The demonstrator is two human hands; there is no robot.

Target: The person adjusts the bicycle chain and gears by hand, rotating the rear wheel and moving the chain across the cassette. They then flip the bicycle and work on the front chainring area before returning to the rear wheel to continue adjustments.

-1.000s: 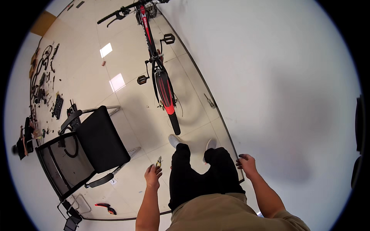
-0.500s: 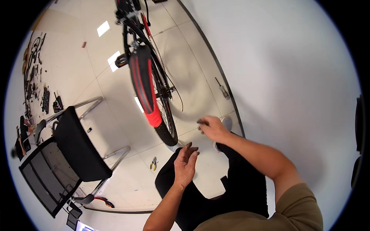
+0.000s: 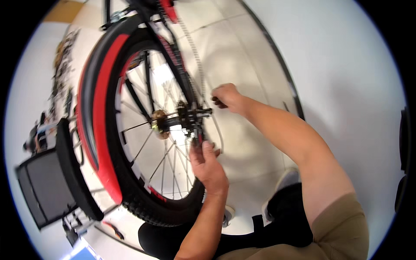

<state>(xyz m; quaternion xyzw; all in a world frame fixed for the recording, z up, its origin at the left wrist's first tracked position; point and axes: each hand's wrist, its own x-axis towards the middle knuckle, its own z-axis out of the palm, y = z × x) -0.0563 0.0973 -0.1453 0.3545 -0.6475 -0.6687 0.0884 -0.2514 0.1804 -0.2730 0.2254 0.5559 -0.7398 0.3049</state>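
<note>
Left hand [image 3: 209, 169] and right hand [image 3: 227, 97] at the right side of a bicycle's rear wheel [image 3: 143, 203]

The left hand is at the rear derailleur [image 3: 198, 136], just below the hub on the right side of the rear wheel; its thumb points up and its fingers bend around the derailleur's lower end, but blur hides whether they pinch it, so I cannot tell. The right hand is to the right of the rear wheel's hub, apart from the axle end, fingers curled toward the palm; whether they close on anything small I cannot tell.

At the rear wheel's centre sit the sprockets [image 3: 183, 113], with a round brake disc [image 3: 160, 125] on their left. A thin black cable [image 3: 220, 134] loops beside the wheel's right side, and the chain [image 3: 195, 52] runs up from its hub. A black-and-red mudguard [image 3: 99, 99] curves over the wheel's left side. Farther left of the wheel stands a black chair [image 3: 78, 173] with a mesh back; well to its right rises a white wall [image 3: 346, 65].
</note>
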